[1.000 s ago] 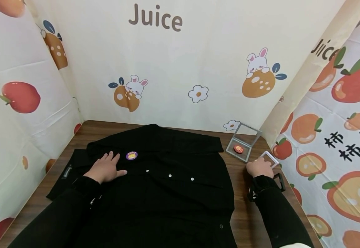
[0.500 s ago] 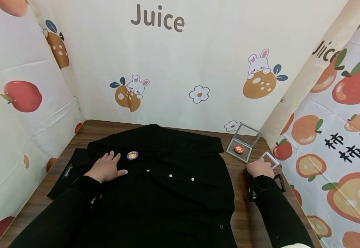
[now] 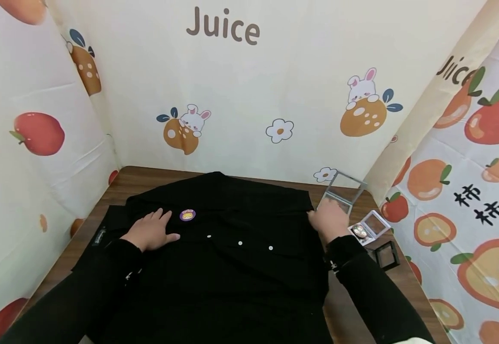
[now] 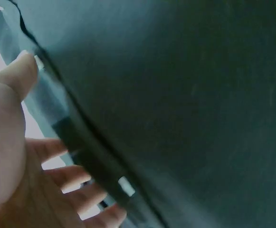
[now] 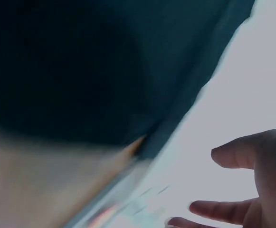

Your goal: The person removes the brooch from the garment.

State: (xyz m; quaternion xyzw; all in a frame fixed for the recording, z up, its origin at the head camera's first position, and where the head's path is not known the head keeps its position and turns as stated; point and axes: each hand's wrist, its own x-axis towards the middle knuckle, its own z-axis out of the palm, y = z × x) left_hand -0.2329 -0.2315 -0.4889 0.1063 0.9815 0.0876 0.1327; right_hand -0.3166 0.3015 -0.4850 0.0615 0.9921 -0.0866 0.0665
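A black garment (image 3: 232, 277) with white buttons lies spread on the wooden table. My left hand (image 3: 149, 230) rests flat on its left part, fingers spread, beside a round purple-and-yellow badge (image 3: 187, 215). In the left wrist view, the left fingers (image 4: 83, 197) lie along the garment's buttoned edge. My right hand (image 3: 331, 220) is at the garment's right edge and covers the lower part of a grey clear-lidded case (image 3: 347, 187), whose contents it hides. Seen from the right wrist, its thumb and fingers stand apart with nothing visible between them.
Right of my hand stands a white case (image 3: 378, 225), lid raised, with a round badge (image 3: 359, 231) inside. Nearer along the table's right edge is a black case (image 3: 387, 256), also with its lid up. Fruit-printed curtains (image 3: 236, 86) enclose the back and both sides.
My right hand has moved left from the white case to the grey case, uncovering the white case's badge and hiding the red badge in the grey one. My left hand stays put.
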